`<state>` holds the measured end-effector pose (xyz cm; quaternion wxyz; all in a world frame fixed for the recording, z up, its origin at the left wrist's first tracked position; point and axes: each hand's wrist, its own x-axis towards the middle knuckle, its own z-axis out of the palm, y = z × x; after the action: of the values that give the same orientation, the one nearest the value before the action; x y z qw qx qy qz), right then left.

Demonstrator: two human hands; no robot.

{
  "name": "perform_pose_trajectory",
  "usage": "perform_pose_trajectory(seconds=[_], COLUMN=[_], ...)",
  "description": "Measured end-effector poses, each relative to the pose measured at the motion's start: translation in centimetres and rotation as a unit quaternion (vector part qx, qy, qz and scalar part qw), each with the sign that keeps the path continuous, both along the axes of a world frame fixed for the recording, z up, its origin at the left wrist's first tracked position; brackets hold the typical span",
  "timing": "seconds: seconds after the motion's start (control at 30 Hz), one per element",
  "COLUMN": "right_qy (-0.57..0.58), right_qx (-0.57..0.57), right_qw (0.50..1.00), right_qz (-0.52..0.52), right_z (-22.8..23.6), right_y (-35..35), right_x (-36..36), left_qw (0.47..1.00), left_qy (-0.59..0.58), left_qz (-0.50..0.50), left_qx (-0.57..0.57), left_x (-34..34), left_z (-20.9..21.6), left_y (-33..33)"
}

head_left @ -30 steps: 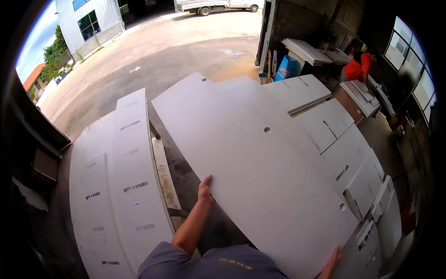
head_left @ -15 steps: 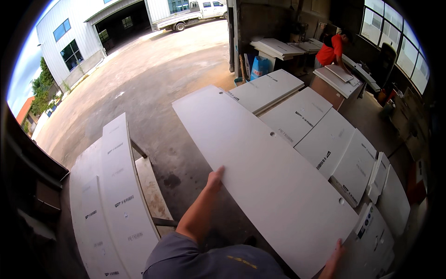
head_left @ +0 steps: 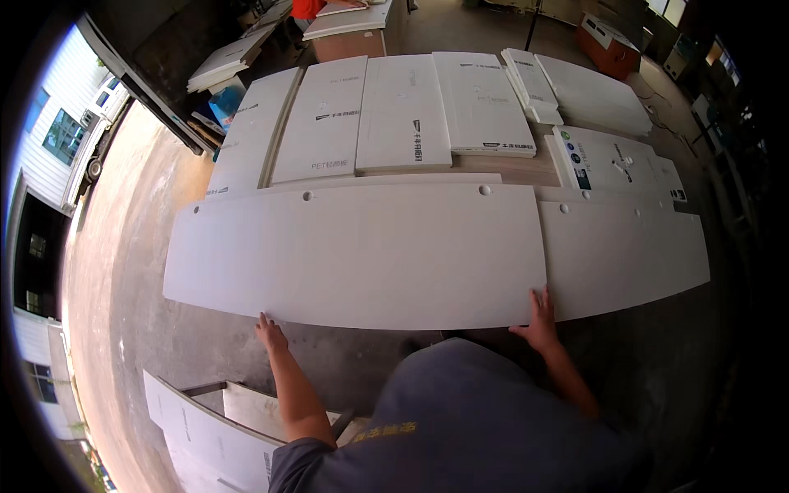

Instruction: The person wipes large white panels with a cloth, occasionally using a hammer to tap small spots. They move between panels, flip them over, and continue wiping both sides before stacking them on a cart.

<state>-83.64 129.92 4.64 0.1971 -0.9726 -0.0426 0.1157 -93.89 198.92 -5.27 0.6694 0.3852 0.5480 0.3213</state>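
A long white panel [head_left: 362, 255] with round holes along its far edge lies flat in front of me, over another white panel [head_left: 629, 263] that sticks out on the right. My left hand [head_left: 269, 331] grips the near edge left of the middle, fingertips on top. At the near right corner, my right hand [head_left: 538, 322] holds the panel, its fingers stretched up over the corner and its thumb along the front edge. The undersides of both hands' grips are hidden.
Behind the panel lie stacks of white boards [head_left: 320, 123] with dark print. A smaller white board [head_left: 620, 168] with holes sits at right. At lower left, more boards [head_left: 205, 435] rest on a metal frame. A person in red [head_left: 307, 8] stands at a far workbench [head_left: 345, 45].
I have turned to the right. The white panel has swung from slanting across my front to lying crosswise over the other panel, both hands now at its near edge.
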Motion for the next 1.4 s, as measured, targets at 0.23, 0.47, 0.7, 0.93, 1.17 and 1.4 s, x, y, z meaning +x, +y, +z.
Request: perform_pose_trajectory(seconds=[0.23, 0.47, 0.7, 0.93, 1.17, 1.4], right_qy=[-0.026, -0.049, -0.054, -0.151, -0.236, -0.259], right_qx=[0.013, -0.044, -0.026, 0.132, 0.214, 0.153], right_qw=[0.999, 0.998, 0.998, 0.977, 0.793, 0.744], right_qz=[0.016, 0.003, -0.033, -0.066, -0.519, -0.596], right_z=[1.1, 1.0, 0.4, -4.2, -9.2, -12.2], right_y=[-0.7, 0.5, 1.0, -4.5, -21.1, -39.5], right_x=[1.0, 1.9, 1.6, 0.0, -1.8, 2.2], left_qw=[0.994, 0.992, 0.981, 0.986, 0.943, 0.575], left_qy=[-0.062, 0.085, 0.094, 0.038, 0.063, 0.087], left_qz=[-0.020, -0.040, -0.053, -0.061, -0.315, -0.814], left_qx=[0.094, 0.081, 0.160, 0.147, -0.090, -0.013], left_x=[4.1, 6.3, 5.0, 4.3, 2.7, 5.9], left_z=[0.4, 5.8, 2.0, 3.1, 3.9, 3.8], left_y=[1.7, -2.3, -1.0, -4.1, -26.5, -50.2])
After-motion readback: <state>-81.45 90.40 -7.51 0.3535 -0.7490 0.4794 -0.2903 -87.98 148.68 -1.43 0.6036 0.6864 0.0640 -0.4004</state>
